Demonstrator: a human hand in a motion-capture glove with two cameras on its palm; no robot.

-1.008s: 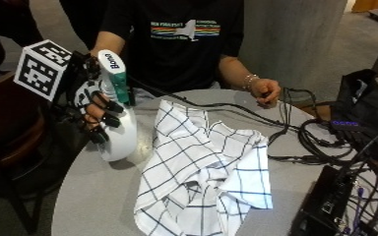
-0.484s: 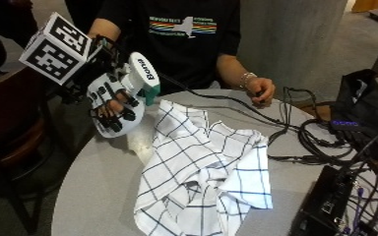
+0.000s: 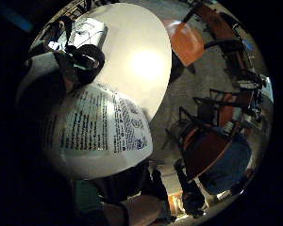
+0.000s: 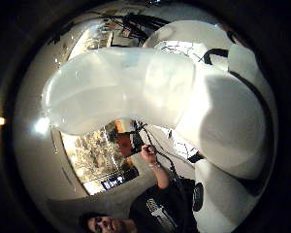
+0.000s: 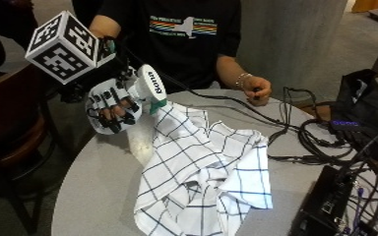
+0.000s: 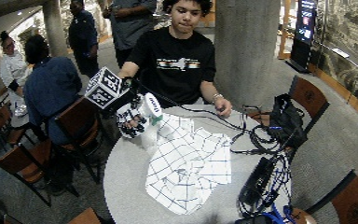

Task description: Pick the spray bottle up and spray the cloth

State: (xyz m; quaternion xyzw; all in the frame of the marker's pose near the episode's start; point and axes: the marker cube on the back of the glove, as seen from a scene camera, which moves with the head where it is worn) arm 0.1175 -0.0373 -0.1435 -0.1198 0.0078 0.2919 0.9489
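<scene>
Spray bottle (image 5: 144, 96) lifted above table (image 5: 97, 172) edge, gloved right hand (image 5: 110, 105) fingers curled round it.
Risk: nozzle aim unclear; spray may miss the checked cloth (image 5: 202, 172) and wet nearby cables (image 5: 307, 142).

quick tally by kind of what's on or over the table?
Spray bottles: 1, white spray bottle held in the gloved right hand
Cloths: 1, checked cloth
Black bags: 1, black bag
Black electronics boxes: 1, black box
Cable bundles: 1, black cables
Total: 5
</scene>
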